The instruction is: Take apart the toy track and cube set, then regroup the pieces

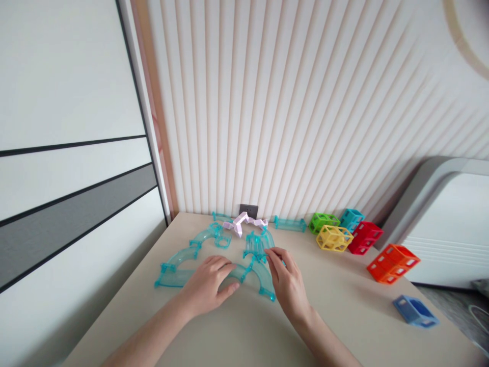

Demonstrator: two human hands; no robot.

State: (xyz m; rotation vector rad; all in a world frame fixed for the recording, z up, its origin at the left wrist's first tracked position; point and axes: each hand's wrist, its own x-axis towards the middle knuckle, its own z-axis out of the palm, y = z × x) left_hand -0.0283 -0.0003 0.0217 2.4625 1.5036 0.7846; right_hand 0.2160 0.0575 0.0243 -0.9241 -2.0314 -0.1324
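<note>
Translucent teal toy track pieces lie linked in a winding line on the table. My left hand (208, 285) rests over a straight track piece (173, 278), its thumb and fingers apart, and covers part of it. My right hand (288, 283) has its fingertips pinched at the edge of a teal track piece (262, 255) beside the ribbed teal piece (255, 243). Its fingers hide the exact spot they grip. A curved track piece (263, 280) lies between my two hands. Farther left, another curved piece (185, 256) bends toward the back.
Pale lilac zigzag pieces (240, 223) and a loose teal track (290, 224) lie by the wall. Open-frame blocks stand to the right: green (323, 223), yellow (334, 238), red (364, 238), orange (393, 263) and blue (416, 311). A socket (249, 210) is on the wall.
</note>
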